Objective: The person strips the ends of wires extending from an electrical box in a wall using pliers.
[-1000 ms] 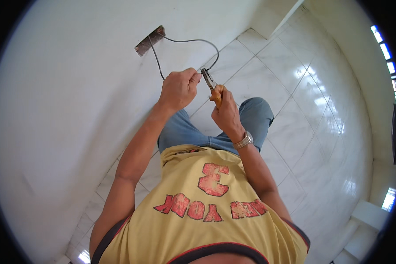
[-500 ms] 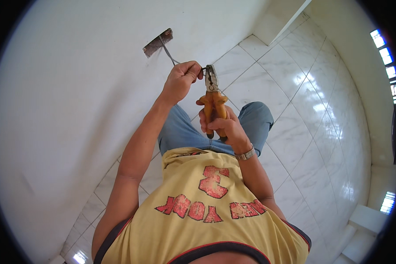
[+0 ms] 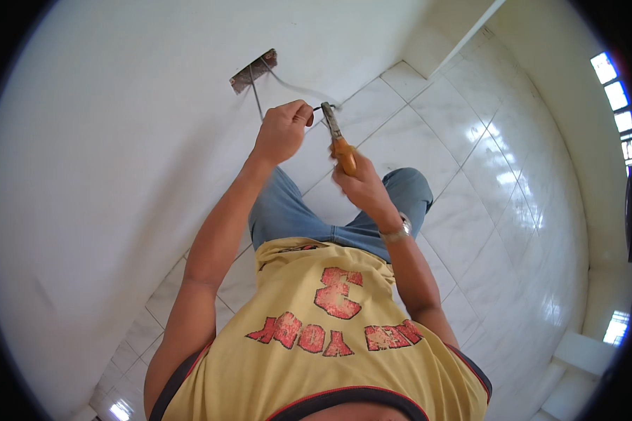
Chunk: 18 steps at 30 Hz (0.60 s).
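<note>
My left hand [image 3: 283, 131] is closed, thumb and finger pinching a thin dark wire [image 3: 317, 109] whose short end reaches the pliers. Closed around orange handles, my right hand [image 3: 364, 186] holds the pliers [image 3: 333, 126], which are turned nearly edge-on. Their metal jaws meet the wire just right of my left fingertips; how tightly they grip it I cannot tell. From a recessed wall box [image 3: 244, 78], one grey wire [image 3: 255, 95] runs down behind my left hand. A second grey wire [image 3: 291, 88] arcs right, toward the jaws.
The white wall [image 3: 119, 140] rises close on my left. Marble-patterned floor tiles [image 3: 470, 203] spread below and to the right. My bent knees, in jeans [image 3: 284, 203], are under my hands. A wall corner [image 3: 428, 49] juts out at the far side.
The pliers have turned from face-on to edge-on, and my right hand has moved slightly up and right. The two grey wires, close together before, now spread apart. My left hand shifted slightly left.
</note>
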Each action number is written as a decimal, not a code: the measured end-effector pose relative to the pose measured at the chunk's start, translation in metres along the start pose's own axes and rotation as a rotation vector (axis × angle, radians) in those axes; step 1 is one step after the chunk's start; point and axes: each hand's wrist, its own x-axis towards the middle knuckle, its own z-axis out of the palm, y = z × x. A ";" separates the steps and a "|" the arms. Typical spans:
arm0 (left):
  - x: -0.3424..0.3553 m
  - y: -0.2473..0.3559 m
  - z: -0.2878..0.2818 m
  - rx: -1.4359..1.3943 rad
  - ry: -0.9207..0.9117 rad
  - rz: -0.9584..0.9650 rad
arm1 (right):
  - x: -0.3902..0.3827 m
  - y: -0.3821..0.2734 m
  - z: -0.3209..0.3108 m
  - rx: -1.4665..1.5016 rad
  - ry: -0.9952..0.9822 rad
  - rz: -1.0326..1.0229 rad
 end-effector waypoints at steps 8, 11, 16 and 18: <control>-0.009 0.006 0.013 0.243 -0.071 0.052 | 0.020 0.069 0.017 -0.336 0.437 -0.323; -0.002 -0.018 0.008 -0.147 -0.036 0.010 | -0.010 -0.008 0.012 0.459 -0.132 0.141; -0.004 0.025 0.017 0.197 -0.108 0.031 | 0.017 0.059 0.004 -0.322 0.355 -0.240; -0.007 0.006 0.020 0.154 -0.039 0.044 | 0.013 0.040 0.012 -0.076 0.197 -0.084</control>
